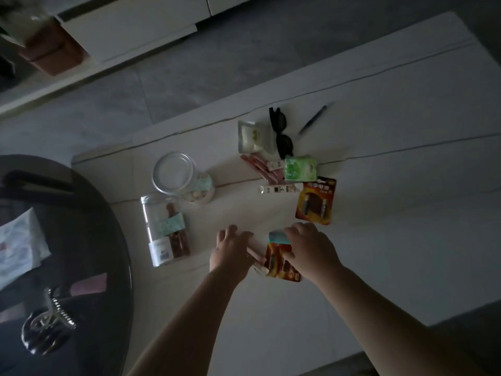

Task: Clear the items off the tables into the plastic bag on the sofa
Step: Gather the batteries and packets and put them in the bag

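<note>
Items on the white table [379, 240], with both hands on the small ones at the bottom middle of the frame.

The two clear jars [165, 229] at middle left are the biggest; I think they are hard, smooth and a bit heavy, so hold each round its side. The orange battery card [315, 200] right of the middle and the battery pack [280, 263] under the hands look flat, stiff and light, best taken by an edge. The green tissue pack [300, 168] looks soft and squashy. The sunglasses [282, 134] look thin and could break, so lift them by the frame. The pen [311, 122] and snack sticks [267, 169] are tiny and light. The right hand [309, 246] lies curled over the battery pack, thumb on its edge. The left hand [231, 249] rests on a pale stick [256, 256], fingers bent; I cannot tell if it grips yet. Both arms reach up from the bottom of the frame.
</note>
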Demonstrator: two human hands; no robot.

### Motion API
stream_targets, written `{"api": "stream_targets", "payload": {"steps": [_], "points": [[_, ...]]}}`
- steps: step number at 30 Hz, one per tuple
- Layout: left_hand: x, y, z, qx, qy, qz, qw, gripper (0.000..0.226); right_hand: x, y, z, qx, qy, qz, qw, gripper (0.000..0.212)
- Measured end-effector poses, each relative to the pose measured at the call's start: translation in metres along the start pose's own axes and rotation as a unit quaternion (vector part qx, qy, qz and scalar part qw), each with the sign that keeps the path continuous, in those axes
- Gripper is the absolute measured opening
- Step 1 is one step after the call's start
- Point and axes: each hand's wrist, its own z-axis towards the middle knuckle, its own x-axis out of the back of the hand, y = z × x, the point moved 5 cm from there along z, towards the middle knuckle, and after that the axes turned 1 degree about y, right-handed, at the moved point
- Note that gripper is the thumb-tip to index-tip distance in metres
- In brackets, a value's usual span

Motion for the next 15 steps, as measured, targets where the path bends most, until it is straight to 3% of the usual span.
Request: {"api": "stream_targets", "payload": {"steps": [5, 15], "points": [[-0.016, -0.005, 0.014, -0.07, -0.004, 0.127, 0.989, 0.062, -0.023, -0.006, 0.019, -0.012, 0.001, -0.035, 0.999, 0.039], [-0.015, -0.009, 0.036, -0.085, 0.032, 0.142, 0.986, 0.04, -0.033, -0.011, 0.032, -0.044, 0.029, -0.047, 0.997, 0.022]]}}
